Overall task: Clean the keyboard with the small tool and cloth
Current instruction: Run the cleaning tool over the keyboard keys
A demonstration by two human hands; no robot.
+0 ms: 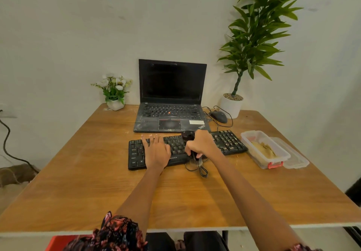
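A black external keyboard (226, 142) lies across the middle of the wooden table (97, 182). My left hand (156, 151) rests flat on its left half, fingers straight. My right hand (201, 144) grips a small black brush tool (188, 135) upright over the keyboard's middle; its bristle end (197, 161) points down at the keyboard's front edge. A yellowish cloth (264, 149) lies inside a clear plastic box (252, 133) to the right of the keyboard.
An open dusty laptop (172, 102) stands behind the keyboard. A black mouse (218, 116) and its cable lie right of it. The box lid (297, 157), a tall potted plant (252, 35) and a small flower pot (114, 92) are around the table's edges.
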